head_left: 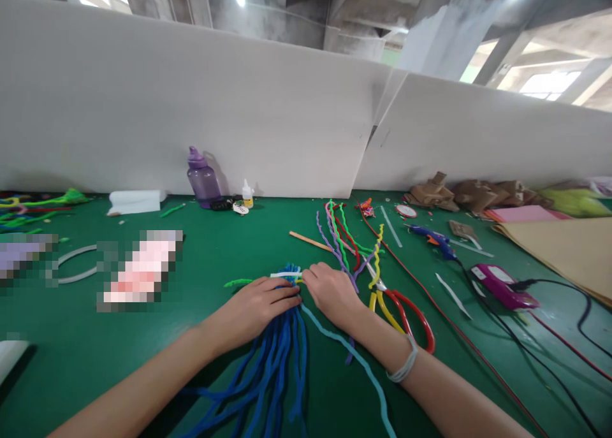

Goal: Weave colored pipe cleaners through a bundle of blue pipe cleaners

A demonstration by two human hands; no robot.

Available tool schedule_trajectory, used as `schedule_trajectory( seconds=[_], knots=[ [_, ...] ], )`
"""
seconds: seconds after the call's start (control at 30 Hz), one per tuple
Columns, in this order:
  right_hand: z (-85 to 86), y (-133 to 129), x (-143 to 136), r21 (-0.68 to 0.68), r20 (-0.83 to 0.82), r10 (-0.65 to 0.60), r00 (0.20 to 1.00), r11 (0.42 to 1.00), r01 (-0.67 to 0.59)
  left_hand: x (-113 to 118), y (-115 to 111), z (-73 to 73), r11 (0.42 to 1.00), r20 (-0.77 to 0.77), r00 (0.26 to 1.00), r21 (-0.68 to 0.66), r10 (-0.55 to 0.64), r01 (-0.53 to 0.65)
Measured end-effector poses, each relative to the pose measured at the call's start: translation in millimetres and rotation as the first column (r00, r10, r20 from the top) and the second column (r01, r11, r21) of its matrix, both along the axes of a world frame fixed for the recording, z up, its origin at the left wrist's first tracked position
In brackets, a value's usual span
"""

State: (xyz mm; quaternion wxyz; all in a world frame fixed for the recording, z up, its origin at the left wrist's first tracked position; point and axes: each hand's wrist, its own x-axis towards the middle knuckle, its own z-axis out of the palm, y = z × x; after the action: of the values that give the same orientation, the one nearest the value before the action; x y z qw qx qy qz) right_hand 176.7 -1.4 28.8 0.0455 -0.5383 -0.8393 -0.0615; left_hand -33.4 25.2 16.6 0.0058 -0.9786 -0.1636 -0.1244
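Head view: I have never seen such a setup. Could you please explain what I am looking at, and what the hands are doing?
There is no machine here. A camera worn on a person's head looks forward and down at their two bare hands. The left hand lies over a bundle of blue strands. The right hand is curled beside it, at the end of a white strip; its fingertips are hidden, so I cannot tell exactly what it grips. On the green table, scissors with red and yellow handles lie beyond the right wrist, a blue glue gun is farther right, and a purple bottle stands near the white partition.
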Motion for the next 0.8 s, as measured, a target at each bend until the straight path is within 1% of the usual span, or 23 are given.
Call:
schedule_trajectory(
  seconds=[0.07, 0.13, 0.2, 0.27, 0.3, 0.33, 0.37, 0.47, 0.57, 0.67, 0.8],
  knots=[
    [7.0, -2.6, 2.9, -0.007, -0.043, -0.022, 0.999, 1.000, 0.022, -0.1, -0.3, 0.2, 1.000, -0.010, 1.000, -0.011, 0.004, -0.004],
    [17.0, -7.9, 7.1, -0.070, -0.108, -0.054, 0.993, 0.996, 0.046, -0.3, -1.0, 1.2, 1.000, -0.004, 1.000, -0.023, 0.002, -0.002],
    [28.2, -15.4, 11.5, -0.218, -0.134, -0.074, 0.988, 0.975, 0.043, -0.6, -1.9, 2.9, 0.999, 0.011, 1.000, -0.041, -0.002, 0.002],
    [37.6, -23.5, 14.4, -0.391, -0.109, -0.063, 0.992, 0.920, 0.015, -1.1, -2.6, 4.3, 0.998, 0.015, 1.000, -0.055, -0.006, 0.007],
    [40.8, -27.1, 14.7, -0.447, -0.099, -0.048, 0.994, 0.895, -0.002, -1.5, -2.7, 4.5, 0.998, 0.015, 1.000, -0.061, -0.010, 0.011],
    [42.7, -30.1, 14.2, -0.470, -0.092, -0.031, 0.995, 0.883, -0.016, -1.9, -2.6, 4.3, 0.998, 0.018, 1.000, -0.067, -0.013, 0.014],
    [43.4, -32.4, 13.1, -0.469, -0.085, -0.013, 0.996, 0.883, -0.029, -2.3, -2.2, 3.5, 0.997, 0.028, 1.000, -0.074, -0.013, 0.015],
    [40.6, -35.2, 8.3, -0.417, -0.060, 0.024, 0.998, 0.908, -0.046, -3.1, 0.0, -0.6, 0.994, 0.088, 0.996, -0.108, 0.004, 0.005],
    [36.6, -34.5, 6.3, -0.410, -0.058, 0.008, 0.998, 0.912, -0.031, -2.2, 1.3, -3.1, 0.991, 0.113, 0.993, -0.133, 0.022, -0.007],
    [36.0, -33.1, 7.9, -0.416, -0.111, -0.035, 0.993, 0.909, -0.015, 0.3, 0.1, -1.1, 0.992, 0.099, 0.995, -0.127, 0.033, -0.020],
    [37.5, -28.8, 10.5, -0.413, -0.234, -0.095, 0.968, 0.910, -0.011, 2.1, -2.3, 1.9, 0.990, 0.101, 0.992, -0.129, 0.071, -0.058]
  ],
)
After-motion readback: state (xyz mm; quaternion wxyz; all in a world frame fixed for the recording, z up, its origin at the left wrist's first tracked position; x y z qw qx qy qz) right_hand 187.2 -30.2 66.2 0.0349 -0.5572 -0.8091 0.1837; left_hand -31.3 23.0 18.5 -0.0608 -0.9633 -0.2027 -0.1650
